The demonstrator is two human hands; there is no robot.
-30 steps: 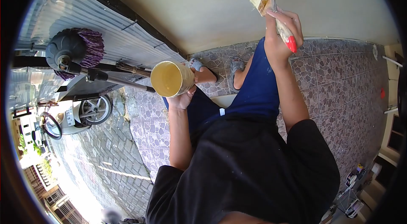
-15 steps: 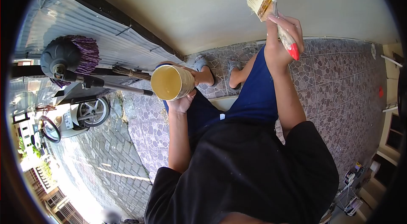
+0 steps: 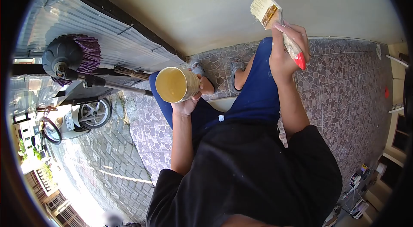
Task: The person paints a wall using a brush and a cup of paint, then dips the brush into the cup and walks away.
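So both hands are busy here. The left hand (image 3: 184,106) is wrapped around a round, cream-coloured cup (image 3: 188,87) with a yellowish inside, fingers curled round its side and bottom end. The cup's mouth faces up at the camera, and it's being held over the left thigh. Can't really tell how much is in it, if anything

The right hand (image 3: 282,57) is closed around the handle of a wide, flat paintbrush (image 3: 270,15) with cream bristles, a brownish-gold band and a pale, paint-smeared handle ending in a red tip. It's up near the right knee, bristles pointing away from the body, with the red end sticking out below the fingers. Brush and cup are well apart

The person's in a black short-sleeved T-shirt (image 3: 245,162), navy blue trousers (image 3: 254,93) and grey sandals (image 3: 236,65), legs spread, feet on the stone-patterned floor tiles (image 3: 340,85). Ahead there's a plain, pale beige wall (image 3: 215,7), with silvery corrugated metal sheeting (image 3: 105,23) off to the left. A mop with purple strands (image 3: 89,55) and a dark grey round head is near that sheeting, and past it there's a white motorbike (image 3: 71,121) by the grey paving (image 3: 107,154)
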